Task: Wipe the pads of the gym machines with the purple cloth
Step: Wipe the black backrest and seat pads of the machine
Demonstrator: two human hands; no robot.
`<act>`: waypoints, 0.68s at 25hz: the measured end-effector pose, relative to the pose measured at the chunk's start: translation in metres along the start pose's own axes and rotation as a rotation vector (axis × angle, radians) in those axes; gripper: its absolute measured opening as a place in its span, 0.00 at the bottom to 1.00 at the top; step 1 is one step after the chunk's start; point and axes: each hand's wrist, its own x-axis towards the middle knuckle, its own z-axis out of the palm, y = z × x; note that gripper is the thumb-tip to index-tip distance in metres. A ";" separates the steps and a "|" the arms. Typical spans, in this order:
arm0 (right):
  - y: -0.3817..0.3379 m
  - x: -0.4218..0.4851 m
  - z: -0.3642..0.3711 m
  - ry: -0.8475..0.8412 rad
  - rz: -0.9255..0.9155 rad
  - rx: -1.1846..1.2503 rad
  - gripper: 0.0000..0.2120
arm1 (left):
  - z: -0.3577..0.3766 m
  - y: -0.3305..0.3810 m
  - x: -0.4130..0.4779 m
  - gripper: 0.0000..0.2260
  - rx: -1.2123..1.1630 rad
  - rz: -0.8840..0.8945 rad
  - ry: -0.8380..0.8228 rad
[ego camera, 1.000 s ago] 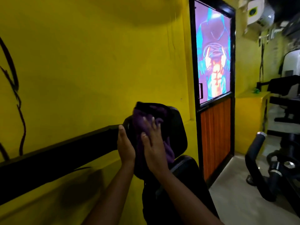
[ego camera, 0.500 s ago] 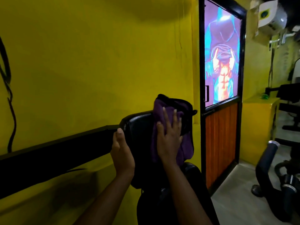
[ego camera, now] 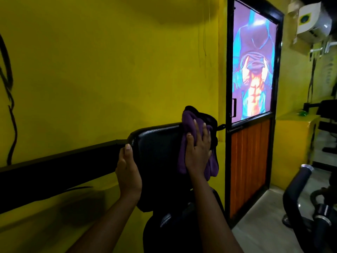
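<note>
A black back pad (ego camera: 156,152) stands upright at the end of a black machine bar, in the middle of the view. My right hand (ego camera: 197,152) lies flat on the purple cloth (ego camera: 189,123) and presses it against the pad's upper right part. The cloth hangs down past the pad's right edge. My left hand (ego camera: 128,172) grips the pad's left edge, thumb up along the side. Below the back pad sits a black seat pad (ego camera: 175,230), partly hidden by my forearms.
A black bar (ego camera: 60,170) runs left from the pad along the yellow wall (ego camera: 109,70). A black-framed door (ego camera: 253,125) with a poster stands right of the pad. A black padded handle (ego camera: 297,187) and other dark machines fill the right side over a pale floor.
My right hand has slid the purple cloth from the pad's left part across to its upper right. My left hand has stayed on the left edge. The view has shifted.
</note>
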 end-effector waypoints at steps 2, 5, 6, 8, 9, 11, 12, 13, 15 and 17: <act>-0.014 -0.016 0.006 0.019 -0.001 0.018 0.22 | 0.004 0.005 -0.003 0.10 0.033 0.016 0.008; -0.043 -0.064 0.023 -0.083 -0.266 -0.013 0.25 | 0.003 -0.002 0.001 0.20 0.036 0.040 0.034; -0.050 -0.070 0.026 -0.126 -0.365 -0.026 0.24 | 0.002 -0.005 0.004 0.24 0.021 0.034 0.038; -0.061 -0.056 0.027 -0.172 -0.495 -0.063 0.22 | 0.001 -0.008 0.005 0.32 -0.016 0.027 0.030; -0.064 -0.044 0.025 -0.185 -0.531 -0.098 0.23 | 0.001 -0.008 0.006 0.33 -0.028 0.020 0.026; -0.065 -0.015 0.020 -0.224 -0.545 -0.177 0.28 | 0.001 -0.008 0.006 0.27 -0.007 0.016 0.013; -0.063 -0.002 0.018 -0.237 -0.529 -0.211 0.29 | 0.001 -0.006 0.005 0.24 0.001 0.025 0.003; -0.060 0.009 0.015 -0.242 -0.511 -0.239 0.30 | 0.001 -0.004 0.005 0.23 0.010 0.030 -0.005; -0.049 0.026 0.010 -0.237 -0.473 -0.272 0.31 | 0.001 0.001 0.003 0.22 0.023 0.028 -0.016; -0.039 0.043 0.003 -0.240 -0.415 -0.304 0.30 | 0.001 0.001 0.003 0.21 0.039 0.028 -0.012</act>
